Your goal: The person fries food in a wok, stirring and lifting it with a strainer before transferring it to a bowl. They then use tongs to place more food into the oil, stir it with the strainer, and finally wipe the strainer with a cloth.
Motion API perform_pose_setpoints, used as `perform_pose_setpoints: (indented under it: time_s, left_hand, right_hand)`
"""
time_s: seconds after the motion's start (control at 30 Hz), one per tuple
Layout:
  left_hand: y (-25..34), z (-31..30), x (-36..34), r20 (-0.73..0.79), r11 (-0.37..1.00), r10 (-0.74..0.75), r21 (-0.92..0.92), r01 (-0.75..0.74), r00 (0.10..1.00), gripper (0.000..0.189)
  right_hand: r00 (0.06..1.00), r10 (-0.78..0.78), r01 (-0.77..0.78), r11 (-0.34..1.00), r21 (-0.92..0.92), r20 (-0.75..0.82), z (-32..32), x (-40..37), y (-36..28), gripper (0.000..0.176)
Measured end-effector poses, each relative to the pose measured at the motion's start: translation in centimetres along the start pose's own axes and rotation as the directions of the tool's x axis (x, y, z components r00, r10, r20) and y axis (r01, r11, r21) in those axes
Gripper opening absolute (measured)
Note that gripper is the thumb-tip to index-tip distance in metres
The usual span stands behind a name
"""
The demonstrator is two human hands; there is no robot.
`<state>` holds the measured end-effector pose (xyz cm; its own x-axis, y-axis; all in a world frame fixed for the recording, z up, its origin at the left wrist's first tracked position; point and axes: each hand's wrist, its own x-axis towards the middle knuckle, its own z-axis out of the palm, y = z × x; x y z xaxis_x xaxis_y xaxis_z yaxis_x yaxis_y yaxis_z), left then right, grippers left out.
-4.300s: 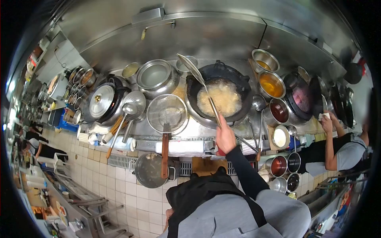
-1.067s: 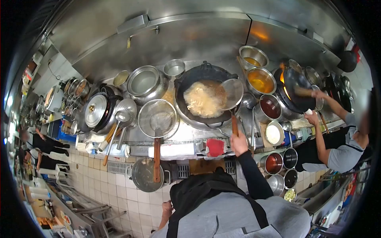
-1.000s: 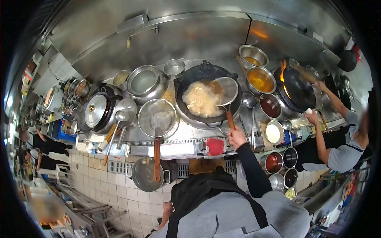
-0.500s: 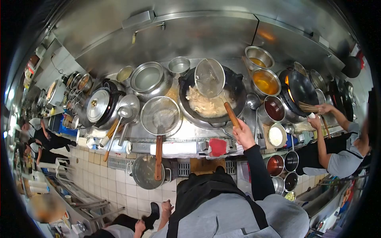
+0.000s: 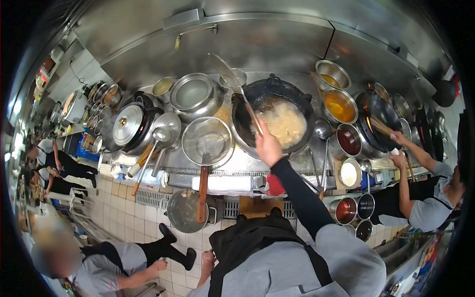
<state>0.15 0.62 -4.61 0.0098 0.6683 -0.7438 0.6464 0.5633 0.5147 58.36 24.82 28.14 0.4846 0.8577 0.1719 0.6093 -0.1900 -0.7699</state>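
Note:
My right hand point(image 5: 269, 147) is closed round the wooden handle of a strainer point(image 5: 226, 74). The strainer is tilted nearly edge-on, above the back left rim of a large black wok point(image 5: 242, 118) and in front of a small metal pot point(image 5: 239, 78). Pale pieces of food point(image 5: 284, 124) bubble in foaming liquid in the wok. Down at my side, beside the apron, is my left hand point(image 5: 208, 259); its fingers look curled, with nothing seen in them, and part of it is hidden.
A second mesh strainer point(image 5: 207, 138) lies left of the wok, its handle overhanging the counter. A ladle point(image 5: 323, 129) and a bowl of amber liquid point(image 5: 340, 106) are to the right. A co-worker point(image 5: 425, 198) works at another wok point(image 5: 378, 116). Behind on the left, another person point(image 5: 114, 265) passes.
My right hand has swung the strainer up and left from over the wok, turning it edge-on. The food now sits in thicker foam. The person behind has moved further into view.

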Motion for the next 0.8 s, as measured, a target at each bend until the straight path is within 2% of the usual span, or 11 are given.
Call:
perform_pose_setpoints:
  time_s: [0.17,0.23,0.3,0.37,0.4,0.43,0.47,0.53,0.63,0.73,0.8]
  left_hand:
    - [-1.7,0.0,0.2,-0.056,0.990,0.026,0.143,-0.018,0.998,0.044]
    - [-0.8,-0.3,-0.6,-0.057,0.988,0.041,0.150,-0.031,0.998,0.037]
    - [0.7,0.0,-1.6,-0.062,0.997,0.054,0.051,-0.051,0.997,0.022]
    - [1.9,0.0,-3.2,-0.026,0.990,0.086,0.111,-0.082,0.996,0.019]
    - [2.3,-0.2,-3.6,0.017,0.962,0.112,0.249,-0.113,0.994,0.018]
    - [2.8,-0.4,-3.9,0.060,0.913,0.139,0.378,-0.151,0.988,0.018]
    - [0.2,-0.3,-1.9,0.122,0.832,0.206,0.500,-0.239,0.971,0.018]
    - [-3.5,-0.1,1.3,0.241,0.598,0.335,0.693,-0.403,0.911,0.018]
    - [-2.7,-0.9,2.3,0.298,0.452,0.412,0.754,-0.477,0.861,0.021]
    - [1.3,-2.0,1.5,0.289,0.470,0.380,0.758,-0.452,0.879,0.018]
    - [3.2,-2.4,3.0,0.161,0.848,0.284,0.418,-0.326,0.945,0.016]
  right_hand:
    - [0.987,-0.060,0.096,0.964,-0.248,0.147,7.5,6.1,0.5,0.063]
    - [0.991,-0.038,0.072,0.960,-0.271,0.127,7.5,6.5,-0.1,0.062]
    - [0.997,-0.056,0.065,0.984,-0.167,0.055,6.1,4.5,0.3,0.062]
    - [0.999,0.037,-0.033,0.992,-0.119,0.032,3.0,0.6,-0.8,0.058]
    - [0.998,0.068,-0.067,0.994,-0.087,0.002,1.3,-1.3,-0.8,0.058]
    - [0.996,0.088,-0.090,0.993,-0.080,-0.025,-0.4,-3.3,-0.5,0.057]
    - [0.992,0.112,-0.116,0.991,-0.074,-0.055,-2.1,-5.2,0.2,0.057]
    - [0.983,0.152,-0.161,0.982,-0.097,-0.101,-5.4,-8.6,1.9,0.056]
    - [0.966,0.211,-0.232,0.963,-0.138,-0.149,-10.1,-12.4,2.6,0.055]
    - [0.941,0.305,-0.327,0.932,-0.158,-0.147,-12.5,-15.4,1.0,0.054]
    - [0.925,0.364,-0.379,0.901,-0.210,-0.109,-11.8,-16.4,2.3,0.053]
